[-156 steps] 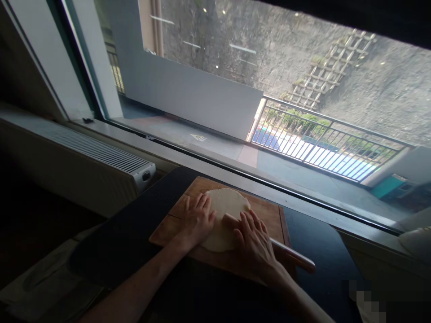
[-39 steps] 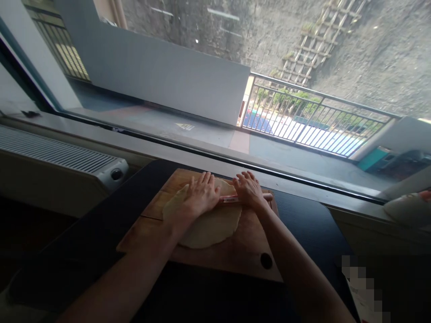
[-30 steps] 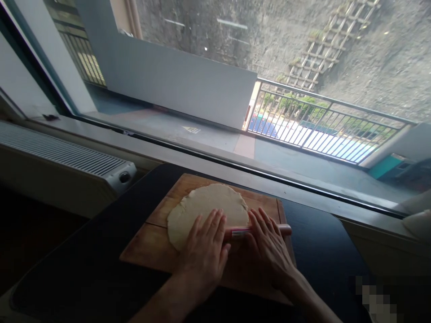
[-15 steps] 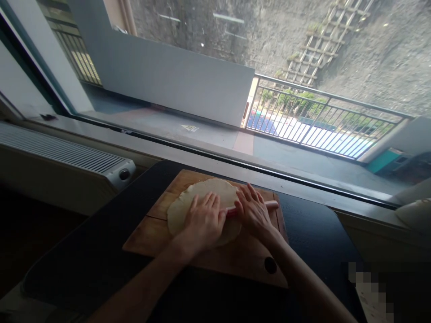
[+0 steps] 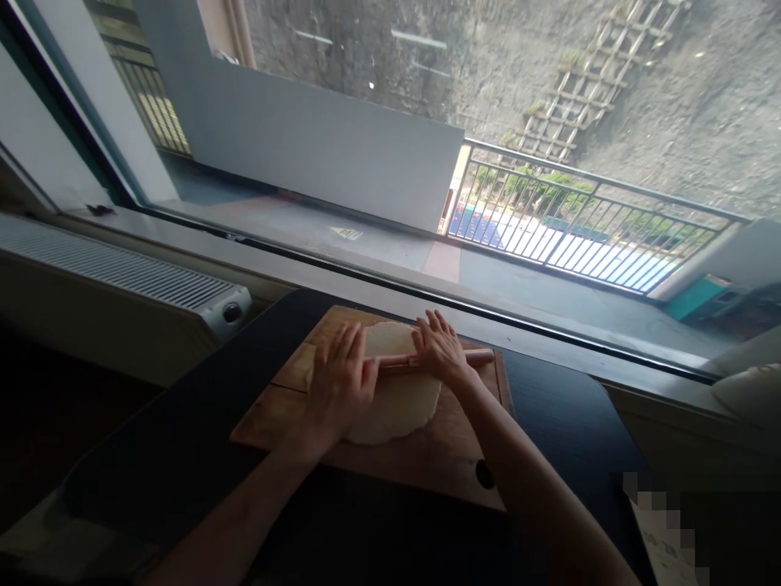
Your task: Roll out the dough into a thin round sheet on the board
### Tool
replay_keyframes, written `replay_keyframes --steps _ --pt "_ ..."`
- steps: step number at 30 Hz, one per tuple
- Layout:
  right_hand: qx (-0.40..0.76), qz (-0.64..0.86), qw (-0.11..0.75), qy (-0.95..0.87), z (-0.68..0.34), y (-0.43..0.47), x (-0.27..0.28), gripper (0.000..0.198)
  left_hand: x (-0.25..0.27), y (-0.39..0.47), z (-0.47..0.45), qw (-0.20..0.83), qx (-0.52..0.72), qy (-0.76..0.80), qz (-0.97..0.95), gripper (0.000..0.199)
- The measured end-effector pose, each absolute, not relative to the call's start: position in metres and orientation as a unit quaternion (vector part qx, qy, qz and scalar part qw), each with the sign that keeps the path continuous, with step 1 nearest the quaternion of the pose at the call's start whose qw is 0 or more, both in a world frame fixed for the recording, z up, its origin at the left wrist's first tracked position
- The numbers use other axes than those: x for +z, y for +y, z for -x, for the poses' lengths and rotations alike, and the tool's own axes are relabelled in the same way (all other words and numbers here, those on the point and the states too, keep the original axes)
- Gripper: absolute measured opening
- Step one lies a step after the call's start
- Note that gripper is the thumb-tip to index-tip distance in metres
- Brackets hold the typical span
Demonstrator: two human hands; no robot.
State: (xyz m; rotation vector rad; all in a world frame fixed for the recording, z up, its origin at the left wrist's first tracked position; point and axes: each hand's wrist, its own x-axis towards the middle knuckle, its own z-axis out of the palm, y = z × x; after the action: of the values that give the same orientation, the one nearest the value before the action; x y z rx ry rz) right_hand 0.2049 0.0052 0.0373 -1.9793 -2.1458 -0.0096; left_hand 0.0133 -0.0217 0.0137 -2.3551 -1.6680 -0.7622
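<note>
Rolled nearer the far edge of the board [image 5: 455, 452], the rolling pin [image 5: 394, 361] runs lengthwise left-to-right across the dough [image 5: 396, 411]; left hand [image 5: 345, 373] and right hand [image 5: 440, 350] lie outstretched on it.

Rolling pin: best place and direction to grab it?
I'd grip the rolling pin at its exposed right end, coming from the right and above. It's a straight, slim rod lying crosswise; that end extends past the dough over the cutting board, outside the right hand. The left hand hides the other end, and the stretch between the hands lies over dough.
</note>
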Motion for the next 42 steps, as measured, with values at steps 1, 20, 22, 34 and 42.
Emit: replay_keyframes --steps 1,20,22,34,42 --pt "-0.016 0.651 0.118 -0.750 -0.202 -0.013 0.033 0.048 0.006 -0.032 0.004 0.077 -0.252 -0.570 0.778 0.054" --pt "-0.029 0.642 0.122 -0.756 -0.180 -0.016 0.027 0.053 -0.009 -0.044 0.066 0.054 -0.191 -0.620 0.759 0.048" --pt "-0.060 0.607 0.124 -0.783 -0.182 -0.066 0.014 0.052 -0.010 -0.040 0.068 0.055 -0.206 -0.616 0.759 0.047" --pt "0.107 0.716 0.078 -0.685 -0.179 0.084 0.047 0.056 -0.010 -0.043 0.069 0.062 -0.198 -0.606 0.768 0.046" --pt "-0.017 0.599 0.107 -0.794 -0.177 -0.060 0.020 0.055 -0.014 -0.043 0.072 0.064 -0.208 -0.593 0.775 0.046"
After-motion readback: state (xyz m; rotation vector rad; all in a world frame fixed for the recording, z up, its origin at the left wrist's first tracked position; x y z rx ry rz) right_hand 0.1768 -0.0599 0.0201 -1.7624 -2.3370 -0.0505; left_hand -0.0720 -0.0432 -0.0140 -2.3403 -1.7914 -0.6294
